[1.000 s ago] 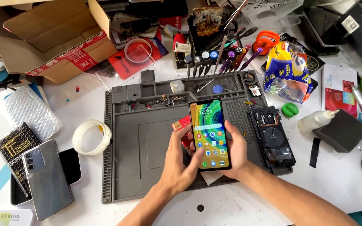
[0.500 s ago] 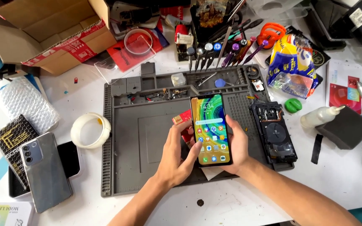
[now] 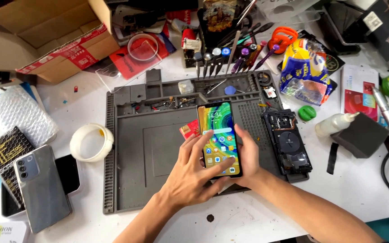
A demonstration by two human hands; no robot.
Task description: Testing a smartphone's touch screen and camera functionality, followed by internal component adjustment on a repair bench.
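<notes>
1. The right hand (image 3: 248, 157) grips the smartphone (image 3: 218, 137) by its right edge, screen lit and facing up.
2. The left hand (image 3: 190, 175) lies open, fingers touching the screen's left side.
3. The phone hovers over the grey work mat (image 3: 131, 157).
4. An opened phone body (image 3: 288, 144) lies just right; a tape roll (image 3: 91, 142) lies left on the surface (image 3: 248, 220).

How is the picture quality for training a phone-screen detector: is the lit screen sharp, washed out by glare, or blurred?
Head view: the phone screen is lit and its icons are distinct, with no glare washing it out; the left hand and right hand show crisp edges, no motion blur; light is even and shadows on the grey work mat are soft; the frame edges bend slightly with wide-angle distortion.
</notes>
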